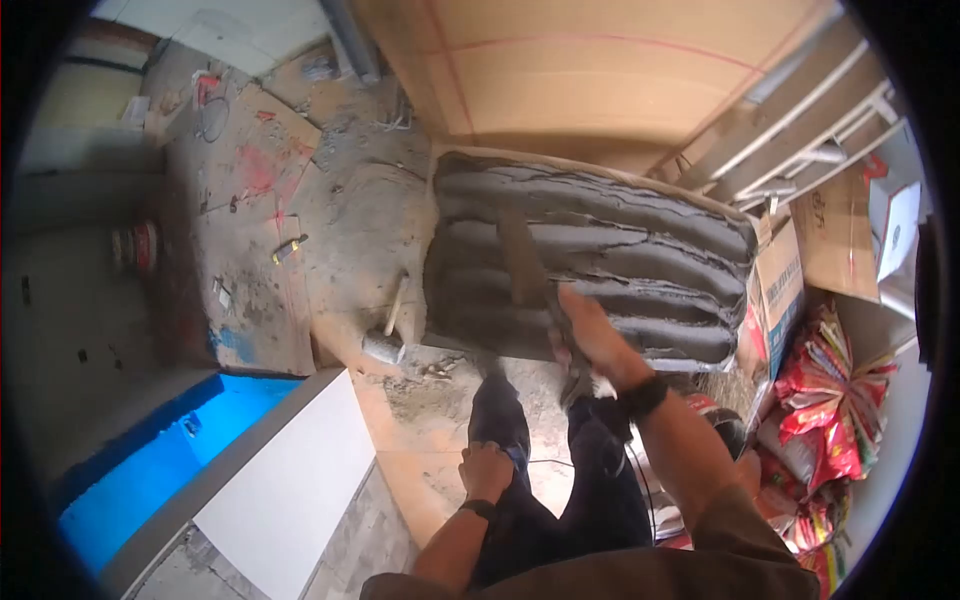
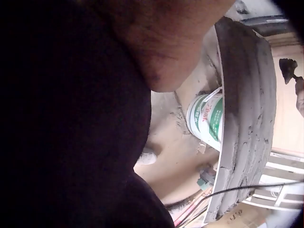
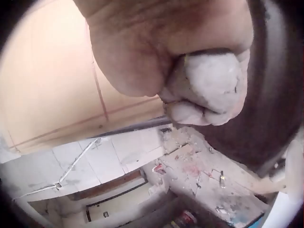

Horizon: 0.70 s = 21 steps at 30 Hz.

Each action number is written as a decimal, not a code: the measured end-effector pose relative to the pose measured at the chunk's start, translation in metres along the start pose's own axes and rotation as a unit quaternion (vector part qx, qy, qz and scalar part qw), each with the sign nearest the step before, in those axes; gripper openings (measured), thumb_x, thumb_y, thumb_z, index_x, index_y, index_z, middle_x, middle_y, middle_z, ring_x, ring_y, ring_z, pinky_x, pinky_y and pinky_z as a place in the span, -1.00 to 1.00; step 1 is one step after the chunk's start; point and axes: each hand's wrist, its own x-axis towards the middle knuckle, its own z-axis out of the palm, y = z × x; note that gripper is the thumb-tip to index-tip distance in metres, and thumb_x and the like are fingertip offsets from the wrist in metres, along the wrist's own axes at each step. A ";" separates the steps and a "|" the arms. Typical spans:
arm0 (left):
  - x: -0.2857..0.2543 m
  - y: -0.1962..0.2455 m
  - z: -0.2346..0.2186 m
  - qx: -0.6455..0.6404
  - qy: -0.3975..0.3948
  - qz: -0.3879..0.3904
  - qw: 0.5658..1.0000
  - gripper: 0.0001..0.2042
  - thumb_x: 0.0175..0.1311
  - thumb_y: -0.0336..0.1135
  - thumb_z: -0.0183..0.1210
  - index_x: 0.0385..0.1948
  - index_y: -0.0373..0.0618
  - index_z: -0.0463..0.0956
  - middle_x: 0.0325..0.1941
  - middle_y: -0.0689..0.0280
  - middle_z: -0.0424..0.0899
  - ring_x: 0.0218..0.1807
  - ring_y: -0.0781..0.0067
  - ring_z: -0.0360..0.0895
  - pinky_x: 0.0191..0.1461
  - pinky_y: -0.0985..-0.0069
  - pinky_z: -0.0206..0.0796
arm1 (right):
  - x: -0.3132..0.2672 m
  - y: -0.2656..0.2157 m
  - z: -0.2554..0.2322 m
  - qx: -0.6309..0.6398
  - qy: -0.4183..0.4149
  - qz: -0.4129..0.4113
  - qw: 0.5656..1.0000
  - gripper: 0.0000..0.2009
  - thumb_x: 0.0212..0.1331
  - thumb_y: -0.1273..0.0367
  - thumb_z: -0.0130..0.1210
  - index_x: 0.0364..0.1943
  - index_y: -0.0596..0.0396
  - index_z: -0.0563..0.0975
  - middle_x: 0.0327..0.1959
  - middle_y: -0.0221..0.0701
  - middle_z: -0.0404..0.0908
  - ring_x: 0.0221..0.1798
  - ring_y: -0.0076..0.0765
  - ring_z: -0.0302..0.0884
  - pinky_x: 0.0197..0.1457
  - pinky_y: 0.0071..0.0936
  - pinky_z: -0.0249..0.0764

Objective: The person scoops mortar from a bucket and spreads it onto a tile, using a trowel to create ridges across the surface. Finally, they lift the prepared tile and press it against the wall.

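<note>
A large slab (image 1: 600, 255) is coated with ridged grey mortar, shown edge-on in the left wrist view. Over it, my right hand (image 1: 597, 338) grips a trowel, whose grey blade (image 1: 522, 258) overlaps the mortar in the head view. The right wrist view shows the fingers (image 3: 142, 76) curled round its handle, with a whitish rounded end (image 3: 213, 78) visible. From the left wrist view, the trowel (image 2: 287, 70) appears beyond the slab. My left hand (image 1: 487, 470) rests on the left leg near the knee, its fingers partly hidden.
Left of the slab lies a mallet (image 1: 385, 345). A white-green bucket (image 2: 205, 116) stands beneath the slab. Red bags (image 1: 835, 400) and cardboard boxes (image 1: 780, 270) crowd the right, below a ladder (image 1: 800, 120). A blue-lined recess (image 1: 190, 440) and a white panel (image 1: 290, 490) are at lower left.
</note>
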 end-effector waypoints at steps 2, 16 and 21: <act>-0.002 -0.008 -0.005 -0.031 -0.009 -0.008 0.999 -0.65 0.30 -0.15 -0.04 -0.01 -0.01 0.61 0.17 0.12 0.51 0.24 0.04 0.41 0.22 0.09 0.34 | 0.040 -0.037 0.020 -0.058 0.005 -0.049 0.997 -0.49 0.45 -0.11 -0.24 -0.36 0.03 0.44 -0.64 -0.43 0.40 -0.70 -0.43 0.34 -0.64 -0.43 0.26; 0.009 -0.029 -0.032 -0.144 0.013 -0.020 0.989 -0.72 0.25 -0.19 0.02 -0.13 0.01 0.66 0.06 0.12 0.57 0.19 0.02 0.43 0.18 0.07 0.34 | 0.011 0.131 0.110 -0.223 0.007 0.079 0.972 -0.38 0.43 -0.13 -0.23 -0.42 0.22 0.48 -0.62 -0.26 0.51 -0.66 -0.30 0.50 -0.60 -0.33 0.37; 0.011 -0.025 -0.037 -0.123 0.018 -0.009 0.992 -0.72 0.26 -0.18 0.03 -0.16 -0.03 0.66 0.06 0.15 0.57 0.22 0.07 0.44 0.19 0.07 0.36 | -0.020 0.094 0.083 -0.227 0.016 0.149 0.962 -0.41 0.42 -0.11 -0.19 -0.39 0.20 0.47 -0.57 -0.32 0.50 -0.60 -0.41 0.46 -0.53 -0.34 0.39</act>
